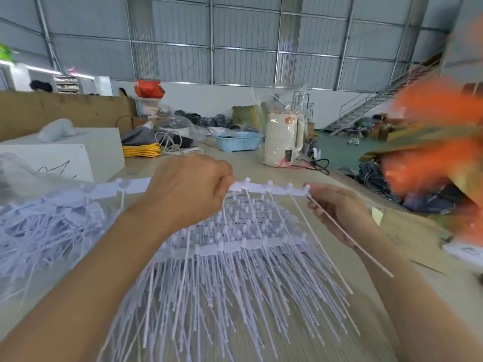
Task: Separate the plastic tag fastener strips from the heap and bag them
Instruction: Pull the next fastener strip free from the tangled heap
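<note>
A white plastic tag fastener strip (269, 188) is held up across the middle of the view, its thin tails hanging toward me. My left hand (188, 189) grips the strip near its middle, fingers curled round the bar. My right hand (334, 205) pinches the strip's right end and one long tail (350, 239). Under the hands lies a stack of aligned strips (230, 257) with tails fanned toward me. A tangled heap of loose white fasteners (44, 231) fills the left of the table. A clear plastic bag (23, 173) lies blurred at the far left.
On the beige table (407, 296) stand a white box (78, 150), yellow cord (141, 150), a blue basket (237, 141) and a bagged white kettle (282, 139). Cardboard (413, 231) lies at right. A blurred orange shape (431, 142) fills the right side.
</note>
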`<state>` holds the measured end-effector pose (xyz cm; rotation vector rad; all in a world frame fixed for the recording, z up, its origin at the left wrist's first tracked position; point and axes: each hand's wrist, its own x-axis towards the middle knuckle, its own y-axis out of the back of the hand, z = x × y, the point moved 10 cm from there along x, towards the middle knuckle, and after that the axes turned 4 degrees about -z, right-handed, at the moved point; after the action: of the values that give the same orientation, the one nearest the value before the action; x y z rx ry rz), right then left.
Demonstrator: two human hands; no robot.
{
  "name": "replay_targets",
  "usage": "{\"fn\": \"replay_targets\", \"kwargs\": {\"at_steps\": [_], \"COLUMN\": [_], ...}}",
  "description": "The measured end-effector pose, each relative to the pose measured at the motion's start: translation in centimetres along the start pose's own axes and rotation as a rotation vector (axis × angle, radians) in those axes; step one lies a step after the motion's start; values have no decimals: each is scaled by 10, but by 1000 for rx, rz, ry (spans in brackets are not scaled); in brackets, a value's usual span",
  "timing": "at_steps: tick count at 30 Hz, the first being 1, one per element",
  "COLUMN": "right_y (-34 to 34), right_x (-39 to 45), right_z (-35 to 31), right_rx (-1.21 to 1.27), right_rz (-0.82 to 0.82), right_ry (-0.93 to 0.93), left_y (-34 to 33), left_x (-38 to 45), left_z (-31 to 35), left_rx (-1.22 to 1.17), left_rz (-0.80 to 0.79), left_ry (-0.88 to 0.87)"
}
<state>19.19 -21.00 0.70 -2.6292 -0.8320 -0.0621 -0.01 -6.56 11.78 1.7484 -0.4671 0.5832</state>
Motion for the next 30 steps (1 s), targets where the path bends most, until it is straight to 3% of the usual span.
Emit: {"fn": "replay_targets", "kwargs": {"at_steps": [2,8,11,17,20,23,30], "right_y": [-4,-22,-27,-26,-25,-25,-24], "right_x": [-3,-10,-11,-12,-10,-8,-8], "right_z": [10,42,47,43,39,35,31], "right_rx": [-70,-325,-440,-474,-491,-476,-328], "right_rz": [-36,-198,-236,-190,-163,-150,-139], "right_ry": [-77,-210,-236,-207,-176,-135,-94], "left_y": [-12,-99,-114,-110,-92,-80,-109], "left_x": [0,-36,-50,-49,-28,-3,12], "left_z": [-9,-31,-33,-31,-14,29,61], "left_rx": [-72,-279,-308,-166,-28,-142,-296], "left_rz": [-115,-836,-975,-993,-762,-456,-377], "left_ry": [44,210,265,283,224,110,78]}}
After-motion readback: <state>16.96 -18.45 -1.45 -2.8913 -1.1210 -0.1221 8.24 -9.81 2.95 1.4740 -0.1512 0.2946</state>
